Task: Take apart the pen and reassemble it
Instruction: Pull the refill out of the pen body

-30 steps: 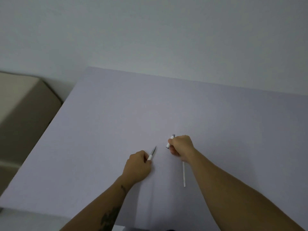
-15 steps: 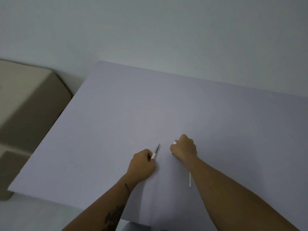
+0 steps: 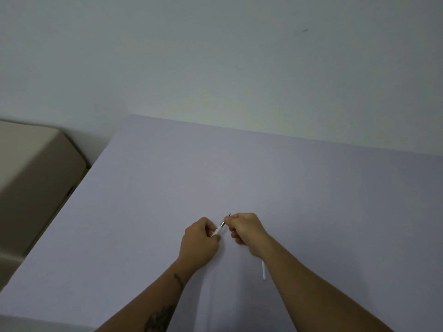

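Note:
Both my hands meet low on the pale lilac table (image 3: 311,188). My left hand (image 3: 199,243) is closed around the white end of a short pen piece (image 3: 220,228). That piece slants up and right, and its thin metal tip shows above my right fingers. My right hand (image 3: 247,230) pinches the grey metal part of the same piece. Whether the right palm also holds another pen part is hidden. A thin white refill tube (image 3: 263,271) lies on the table beside my right forearm, its upper end covered by the wrist.
A beige box-like object (image 3: 36,178) stands off the table's left edge. A plain pale wall (image 3: 215,56) rises behind the table's far edge. The near edge of the table runs at the lower left.
My hands were apart, each with its own pen part. They have closed together, and my right fingers now grip the tip of the piece in my left hand. The view has tilted up.

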Tool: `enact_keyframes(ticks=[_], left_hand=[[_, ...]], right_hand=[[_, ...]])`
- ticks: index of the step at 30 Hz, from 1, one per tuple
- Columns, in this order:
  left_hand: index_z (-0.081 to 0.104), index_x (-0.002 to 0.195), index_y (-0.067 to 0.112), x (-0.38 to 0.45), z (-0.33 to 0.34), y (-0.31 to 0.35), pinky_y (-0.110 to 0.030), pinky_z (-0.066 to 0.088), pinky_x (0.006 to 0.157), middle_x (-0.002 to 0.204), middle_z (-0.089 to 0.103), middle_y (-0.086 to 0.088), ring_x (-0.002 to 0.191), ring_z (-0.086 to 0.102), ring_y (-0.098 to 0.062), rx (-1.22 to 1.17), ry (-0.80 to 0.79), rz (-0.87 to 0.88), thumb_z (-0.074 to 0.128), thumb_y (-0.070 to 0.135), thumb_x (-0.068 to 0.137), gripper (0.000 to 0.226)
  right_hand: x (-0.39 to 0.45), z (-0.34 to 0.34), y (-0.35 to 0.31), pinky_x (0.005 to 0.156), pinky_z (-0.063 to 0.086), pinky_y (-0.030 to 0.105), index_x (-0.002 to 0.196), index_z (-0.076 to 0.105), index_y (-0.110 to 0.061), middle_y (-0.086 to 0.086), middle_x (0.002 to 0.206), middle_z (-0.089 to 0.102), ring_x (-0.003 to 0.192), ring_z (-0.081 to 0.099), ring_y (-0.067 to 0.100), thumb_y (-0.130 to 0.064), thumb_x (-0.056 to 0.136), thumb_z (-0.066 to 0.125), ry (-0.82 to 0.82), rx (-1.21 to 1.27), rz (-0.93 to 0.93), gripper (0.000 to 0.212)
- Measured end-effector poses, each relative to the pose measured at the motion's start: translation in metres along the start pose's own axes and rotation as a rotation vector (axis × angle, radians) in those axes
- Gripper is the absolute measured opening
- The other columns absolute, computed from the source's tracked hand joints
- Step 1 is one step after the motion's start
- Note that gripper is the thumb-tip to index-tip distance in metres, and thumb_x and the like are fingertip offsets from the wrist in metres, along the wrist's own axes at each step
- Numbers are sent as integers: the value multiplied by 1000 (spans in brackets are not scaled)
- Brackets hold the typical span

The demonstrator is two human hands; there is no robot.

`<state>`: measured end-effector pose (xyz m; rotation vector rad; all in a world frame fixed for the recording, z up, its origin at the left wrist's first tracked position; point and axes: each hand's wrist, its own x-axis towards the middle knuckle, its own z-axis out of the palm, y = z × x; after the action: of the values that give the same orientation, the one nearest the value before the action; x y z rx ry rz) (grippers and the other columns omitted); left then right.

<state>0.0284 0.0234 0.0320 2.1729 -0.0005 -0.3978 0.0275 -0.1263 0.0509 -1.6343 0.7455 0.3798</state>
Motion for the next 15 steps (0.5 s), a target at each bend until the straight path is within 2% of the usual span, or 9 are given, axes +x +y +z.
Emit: enact_keyframes(ticks=[4, 7, 12, 15], left_hand=[[59, 73, 24, 2, -2, 8, -25, 48, 56, 66, 59, 6, 57, 52, -10, 6, -11, 41, 73, 13, 78, 18], [61, 73, 26, 5, -5, 10, -23, 46, 56, 66, 60, 5, 57, 52, -10, 18, -40, 62, 73, 13, 81, 19], [66, 78, 21, 6, -8, 11, -26, 50, 58, 67, 63, 2, 57, 54, -12, 32, -82, 75, 66, 10, 87, 15], [68, 79, 18, 6, -11, 8, -29, 53, 62, 71, 67, -4, 60, 57, -15, 18, -92, 58, 60, 9, 90, 17]], right_hand=[[-6, 1, -3, 54, 41, 29, 67, 63, -10, 6, 62, 54, 55, 47, 18, -16, 80, 68, 75, 59, -33, 15], [-8, 1, -5, 59, 38, 34, 70, 61, -9, 11, 67, 50, 64, 43, 22, -13, 80, 66, 122, 38, -68, 12], [-11, 7, -4, 52, 37, 29, 76, 71, -1, 8, 64, 54, 59, 44, 19, -9, 83, 63, 185, 58, -54, 14], [-14, 9, -9, 57, 43, 30, 80, 76, -2, 6, 67, 61, 62, 52, 19, -6, 86, 60, 144, 93, -27, 18]])
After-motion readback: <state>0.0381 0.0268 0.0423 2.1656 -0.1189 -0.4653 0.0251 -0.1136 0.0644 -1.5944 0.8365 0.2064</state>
